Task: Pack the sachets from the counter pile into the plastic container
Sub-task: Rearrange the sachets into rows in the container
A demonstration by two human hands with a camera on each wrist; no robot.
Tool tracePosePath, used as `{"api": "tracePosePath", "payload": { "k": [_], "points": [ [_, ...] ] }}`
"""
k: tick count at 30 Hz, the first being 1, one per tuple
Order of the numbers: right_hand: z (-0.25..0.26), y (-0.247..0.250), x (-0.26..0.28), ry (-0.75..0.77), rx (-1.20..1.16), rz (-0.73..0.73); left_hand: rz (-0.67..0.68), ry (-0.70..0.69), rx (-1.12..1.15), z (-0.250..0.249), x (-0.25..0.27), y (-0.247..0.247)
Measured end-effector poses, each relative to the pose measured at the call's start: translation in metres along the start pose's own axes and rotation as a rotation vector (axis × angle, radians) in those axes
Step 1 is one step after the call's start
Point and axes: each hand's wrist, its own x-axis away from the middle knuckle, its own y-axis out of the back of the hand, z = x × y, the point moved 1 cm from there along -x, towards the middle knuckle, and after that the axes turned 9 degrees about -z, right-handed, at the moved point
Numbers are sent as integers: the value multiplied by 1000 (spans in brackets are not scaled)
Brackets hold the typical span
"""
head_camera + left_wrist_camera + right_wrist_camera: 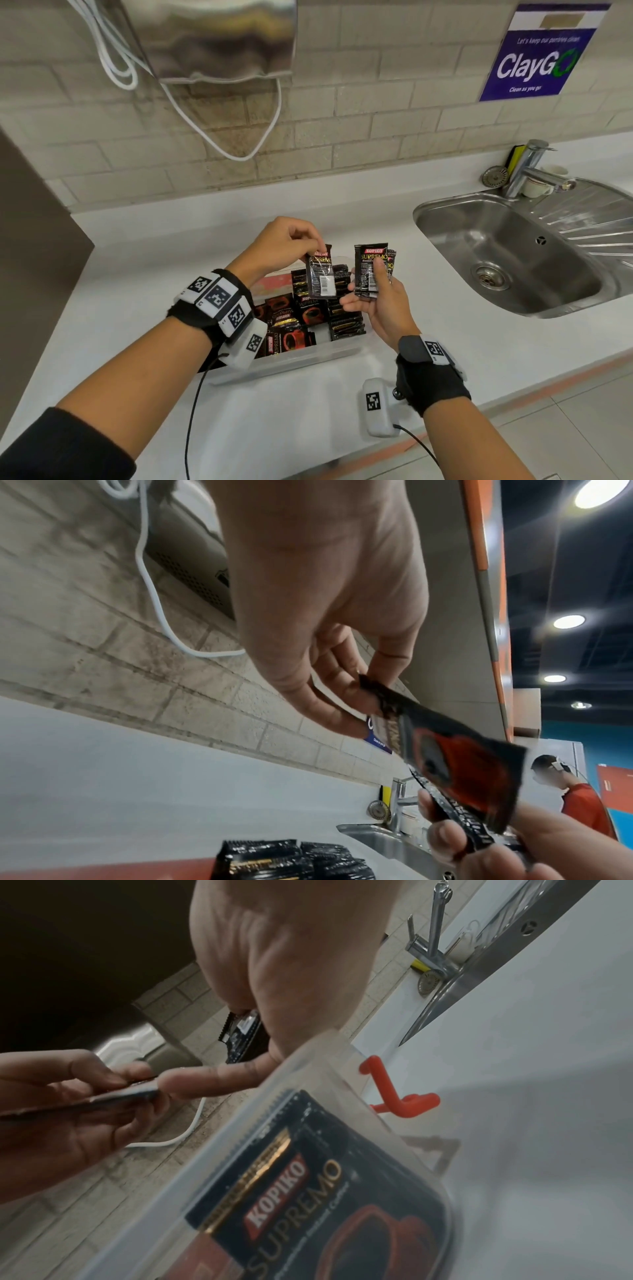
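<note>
My left hand (315,249) pinches the top edge of one black Kopiko sachet (321,275), which hangs above the clear plastic container (291,367). Beside it my right hand (364,289) grips a small stack of sachets (371,265) upright, thumb across the front. Several sachets (310,317) lie and stand inside the container. The left wrist view shows my left hand (366,681) holding the single sachet (462,772) by its crimped end. In the right wrist view my right hand (263,1045) clasps its stack (241,1034) above the container (260,1093).
A steel sink (507,260) with a tap (529,169) and a cup (534,187) lies to the right. A white cable (239,152) hangs from the wall unit above. The counter's front edge runs near my wrists. A person in red (582,807) stands far off.
</note>
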Motion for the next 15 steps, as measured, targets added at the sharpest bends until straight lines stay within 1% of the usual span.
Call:
{"api": "tracePosePath", "payload": {
  "k": [4,5,7,9,11,15],
  "points": [
    [0,-1,-1,2,-2,-3,29,-17,-94,3,1,10],
    [0,-1,-1,4,1,-6,69,-13,-102,2,2,13],
    [0,0,0,7,5,-8,197,-2,-115,0,5,18],
    [0,0,0,8,6,-11,278,-30,-192,-1,7,22],
    [0,-1,0,5,5,-11,273,-66,-269,1,7,25],
    [1,-1,0,-9,-6,-8,175,-133,-387,5,5,26]
  ]
}}
